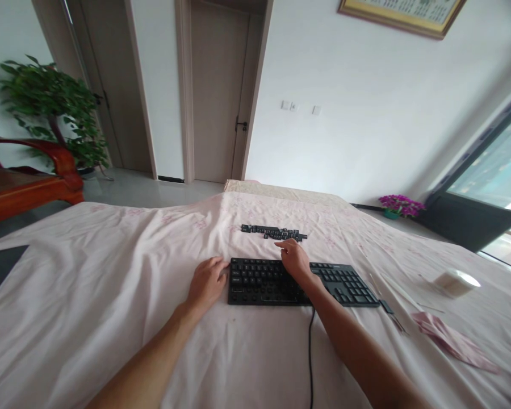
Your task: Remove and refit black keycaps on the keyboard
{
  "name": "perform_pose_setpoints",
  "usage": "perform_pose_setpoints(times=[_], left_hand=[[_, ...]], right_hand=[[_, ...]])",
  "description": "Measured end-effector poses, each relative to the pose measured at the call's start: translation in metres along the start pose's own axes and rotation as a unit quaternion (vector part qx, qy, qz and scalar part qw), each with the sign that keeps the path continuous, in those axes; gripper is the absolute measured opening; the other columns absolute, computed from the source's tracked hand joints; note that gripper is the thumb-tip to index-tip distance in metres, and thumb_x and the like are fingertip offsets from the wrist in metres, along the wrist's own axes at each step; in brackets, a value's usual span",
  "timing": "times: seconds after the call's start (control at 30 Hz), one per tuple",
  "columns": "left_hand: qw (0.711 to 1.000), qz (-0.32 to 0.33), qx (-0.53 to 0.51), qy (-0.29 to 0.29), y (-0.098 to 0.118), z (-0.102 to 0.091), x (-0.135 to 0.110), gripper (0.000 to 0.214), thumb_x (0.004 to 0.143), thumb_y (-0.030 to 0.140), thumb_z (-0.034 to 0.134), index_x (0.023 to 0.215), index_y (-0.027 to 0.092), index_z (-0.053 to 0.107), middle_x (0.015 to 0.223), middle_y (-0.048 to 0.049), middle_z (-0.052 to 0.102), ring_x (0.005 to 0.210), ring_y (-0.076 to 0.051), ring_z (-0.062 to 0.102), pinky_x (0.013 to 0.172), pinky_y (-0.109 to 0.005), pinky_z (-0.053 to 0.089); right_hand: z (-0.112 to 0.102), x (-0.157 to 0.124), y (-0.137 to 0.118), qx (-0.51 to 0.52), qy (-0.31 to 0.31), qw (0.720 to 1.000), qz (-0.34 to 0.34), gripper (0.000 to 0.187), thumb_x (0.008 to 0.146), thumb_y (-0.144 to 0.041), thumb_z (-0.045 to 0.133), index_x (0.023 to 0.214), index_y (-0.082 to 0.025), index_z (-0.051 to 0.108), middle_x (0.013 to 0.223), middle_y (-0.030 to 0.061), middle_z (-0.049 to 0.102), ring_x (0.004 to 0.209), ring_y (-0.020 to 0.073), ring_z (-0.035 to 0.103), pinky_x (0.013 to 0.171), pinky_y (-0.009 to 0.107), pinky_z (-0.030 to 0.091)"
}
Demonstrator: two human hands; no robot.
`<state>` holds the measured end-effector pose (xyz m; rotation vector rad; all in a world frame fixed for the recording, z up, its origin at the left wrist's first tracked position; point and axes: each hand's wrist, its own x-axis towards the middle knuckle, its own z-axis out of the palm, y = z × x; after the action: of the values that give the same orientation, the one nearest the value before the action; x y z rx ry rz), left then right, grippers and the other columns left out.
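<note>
A black keyboard (344, 284) lies on a table covered with a pale pink cloth (111, 295). Its cable (310, 352) runs toward me. My left hand (206, 281) rests at the keyboard's left end, fingers curled against its edge. My right hand (293, 255) reaches over the keyboard's far edge. Its fingers stretch toward a row of loose black keycaps (272, 231) lying on the cloth just behind the keyboard. I cannot see whether a keycap is pinched in the fingertips.
A white round container (453, 282), thin sticks (392, 289) and a folded pink cloth (451, 341) lie to the right. A dark flat object (0, 267) sits at the left edge. A wooden chair (29, 182), plant (55, 108), doors and purple flowers (400, 204) stand beyond.
</note>
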<state>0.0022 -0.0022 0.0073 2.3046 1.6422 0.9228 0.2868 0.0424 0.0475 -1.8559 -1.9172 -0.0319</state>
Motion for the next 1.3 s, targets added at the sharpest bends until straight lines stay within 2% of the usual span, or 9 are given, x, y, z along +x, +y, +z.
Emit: perform_pose_setpoints(times=[0.1, 0.23, 0.5, 0.7, 0.83, 1.03, 1.17, 1.3], left_hand=[[1.0, -0.001, 0.002, 0.0, 0.0, 0.0, 0.0, 0.036, 0.08, 0.011, 0.052, 0.112, 0.02, 0.065, 0.122, -0.0056, 0.061, 0.115, -0.019, 0.053, 0.105, -0.034, 0.036], [1.0, -0.005, -0.005, -0.001, 0.0, 0.001, 0.0, 0.036, 0.079, 0.011, 0.052, 0.111, 0.021, 0.065, 0.121, -0.0056, 0.061, 0.115, -0.019, 0.053, 0.105, -0.034, 0.035], [1.0, -0.019, -0.012, -0.012, 0.001, 0.0, 0.001, 0.036, 0.08, 0.011, 0.052, 0.111, 0.023, 0.065, 0.123, -0.0052, 0.061, 0.115, -0.02, 0.053, 0.105, -0.036, 0.035], [1.0, -0.016, -0.007, -0.008, 0.003, -0.002, 0.001, 0.036, 0.08, 0.012, 0.051, 0.112, 0.021, 0.065, 0.122, -0.0053, 0.061, 0.115, -0.02, 0.053, 0.105, -0.035, 0.035], [1.0, -0.021, -0.006, -0.011, 0.003, -0.002, 0.001, 0.035, 0.08, 0.012, 0.052, 0.111, 0.021, 0.066, 0.122, -0.0053, 0.061, 0.115, -0.019, 0.053, 0.105, -0.035, 0.035], [1.0, -0.019, -0.008, -0.013, 0.002, -0.002, 0.001, 0.036, 0.08, 0.012, 0.052, 0.112, 0.021, 0.065, 0.123, -0.0056, 0.06, 0.116, -0.019, 0.053, 0.106, -0.035, 0.034], [1.0, -0.021, -0.011, -0.014, 0.001, -0.001, 0.002, 0.036, 0.08, 0.012, 0.052, 0.112, 0.022, 0.065, 0.123, -0.0056, 0.06, 0.115, -0.02, 0.053, 0.105, -0.036, 0.035], [1.0, -0.022, -0.014, -0.012, 0.002, -0.001, 0.001, 0.035, 0.08, 0.012, 0.052, 0.111, 0.022, 0.065, 0.123, -0.0055, 0.061, 0.116, -0.019, 0.053, 0.106, -0.036, 0.034]], right_hand=[[0.006, 0.022, 0.004, -0.062, -0.021, 0.998, 0.016, 0.043, 0.088, -0.014, 0.042, 0.121, -0.031, 0.063, 0.117, 0.0026, 0.059, 0.105, 0.0165, 0.055, 0.083, 0.023, 0.04], [0.013, 0.046, 0.002, -0.095, -0.028, 0.995, 0.01, 0.041, 0.089, -0.014, 0.041, 0.12, -0.03, 0.064, 0.115, 0.0058, 0.059, 0.105, 0.019, 0.054, 0.084, 0.025, 0.038], [0.024, 0.068, -0.016, -0.142, -0.06, 0.987, -0.041, 0.033, 0.094, -0.022, 0.04, 0.109, -0.029, 0.069, 0.111, 0.0083, 0.057, 0.104, 0.0201, 0.05, 0.087, 0.03, 0.034], [0.032, 0.073, -0.022, -0.155, -0.069, 0.984, -0.049, 0.029, 0.092, -0.022, 0.044, 0.099, -0.023, 0.072, 0.109, 0.0098, 0.058, 0.106, 0.0211, 0.05, 0.089, 0.031, 0.033], [0.032, 0.075, -0.023, -0.144, -0.07, 0.986, -0.045, 0.026, 0.091, -0.022, 0.047, 0.099, -0.021, 0.071, 0.11, 0.0093, 0.059, 0.104, 0.021, 0.053, 0.086, 0.03, 0.035], [0.024, 0.068, -0.023, -0.109, -0.1, 0.989, -0.031, 0.022, 0.087, -0.03, 0.054, 0.098, -0.026, 0.072, 0.113, 0.0039, 0.063, 0.095, 0.0179, 0.06, 0.074, 0.025, 0.039], [0.018, 0.058, -0.023, -0.088, -0.139, 0.986, -0.021, 0.018, 0.081, -0.032, 0.06, 0.093, -0.029, 0.074, 0.095, 0.0009, 0.071, 0.09, 0.0178, 0.063, 0.067, 0.023, 0.04], [0.016, 0.05, -0.029, -0.083, -0.148, 0.985, -0.021, 0.021, 0.081, -0.031, 0.059, 0.096, -0.03, 0.074, 0.095, 0.0013, 0.072, 0.093, 0.0183, 0.064, 0.07, 0.022, 0.041]])
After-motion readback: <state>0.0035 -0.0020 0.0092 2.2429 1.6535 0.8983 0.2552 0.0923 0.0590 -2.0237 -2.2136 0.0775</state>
